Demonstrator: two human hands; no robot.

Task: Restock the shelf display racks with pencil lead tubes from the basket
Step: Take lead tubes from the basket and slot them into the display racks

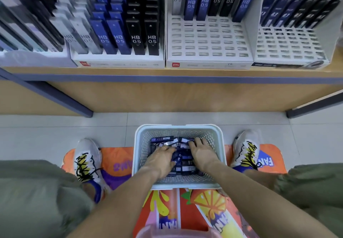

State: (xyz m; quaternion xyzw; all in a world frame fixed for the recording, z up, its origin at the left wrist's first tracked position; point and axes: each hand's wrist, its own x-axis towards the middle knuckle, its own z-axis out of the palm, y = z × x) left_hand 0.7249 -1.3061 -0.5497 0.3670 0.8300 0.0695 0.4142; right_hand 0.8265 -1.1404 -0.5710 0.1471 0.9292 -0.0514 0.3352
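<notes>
Restock barely begun, by my reading: both the left hand (163,154) and right hand (201,151) lie fingers-down on tubes (182,159) heaped in the floor basket (141,145), grip unclear; middle shelf rack (209,43) mostly bare slots.

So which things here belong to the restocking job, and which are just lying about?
Job:
- basket
- lead tubes in it
- left hand, right hand, both on the tubes
- half-empty middle rack
- right rack

Lying about:
- printed floor mat
- full left rack
</notes>
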